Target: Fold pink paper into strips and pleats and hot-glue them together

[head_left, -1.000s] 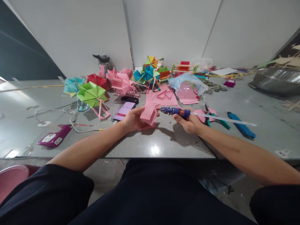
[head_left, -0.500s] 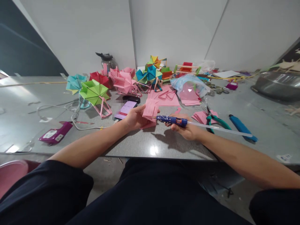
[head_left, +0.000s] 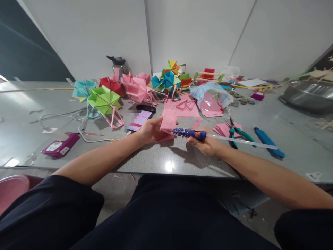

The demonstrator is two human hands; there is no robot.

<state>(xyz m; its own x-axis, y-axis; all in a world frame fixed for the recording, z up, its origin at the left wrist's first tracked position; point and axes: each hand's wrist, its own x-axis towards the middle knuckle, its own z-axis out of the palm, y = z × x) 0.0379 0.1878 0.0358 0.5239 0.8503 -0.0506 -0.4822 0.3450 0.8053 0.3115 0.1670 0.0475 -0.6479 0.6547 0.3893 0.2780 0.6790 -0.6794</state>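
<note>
My left hand [head_left: 151, 131] grips a folded pink paper piece [head_left: 168, 119] above the table. My right hand [head_left: 204, 144] is wrapped round a dark blue hot glue gun [head_left: 189, 133], with a long clear glue stick [head_left: 241, 141] running out of its back end. The gun's nozzle is at the lower edge of the pink piece; whether it touches cannot be made out. Beneath my left hand lies another pink paper part [head_left: 165, 139]. A phone [head_left: 140, 120] with a lit screen lies just behind my left hand.
Colourful paper wheel models, a green one [head_left: 104, 100] among them, stand at the back left. Pliers [head_left: 240, 133], a blue-handled tool [head_left: 269, 142] and pink paper pieces [head_left: 224, 130] lie to the right. A purple power socket [head_left: 61, 146] with a white cable sits left; a metal bowl [head_left: 309, 95] stands far right.
The pink piece in my left hand has shifted and tilted slightly. The glue gun has moved a little to the left, its nozzle still at the paper's lower edge.
</note>
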